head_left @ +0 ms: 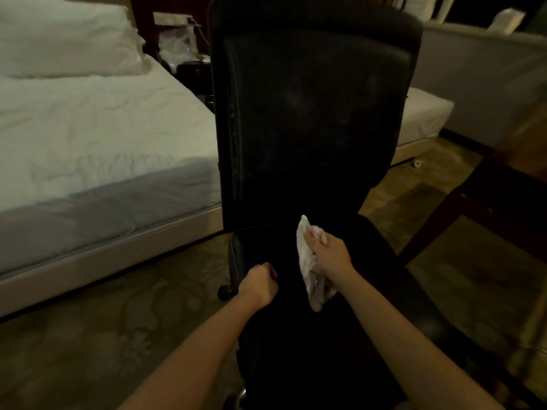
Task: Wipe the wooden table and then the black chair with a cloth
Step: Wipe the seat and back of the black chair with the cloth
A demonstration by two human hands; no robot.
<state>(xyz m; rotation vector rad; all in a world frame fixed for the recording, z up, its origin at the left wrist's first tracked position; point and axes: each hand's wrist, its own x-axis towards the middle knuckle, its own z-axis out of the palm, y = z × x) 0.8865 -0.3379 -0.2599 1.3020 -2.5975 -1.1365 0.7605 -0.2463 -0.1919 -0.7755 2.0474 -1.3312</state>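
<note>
Cloth (307, 261) bunched in right hand (331, 255), fingers curled round it, pressed against seat of black chair (310, 113) just below the backrest. Cloth trails out beneath the palm toward the wrist. Left hand (259, 284) fisted at the seat's left edge; whether it grips the edge, cannot tell. Bed (88, 128) stands left of chair.

Left: bed (88, 137) stands close beside the chair (310, 113), carpet strip (133, 306) between.
Ahead: tall chair back blocks reach.
Right: dark worktop (503, 202) nearby, floor gap open.
</note>
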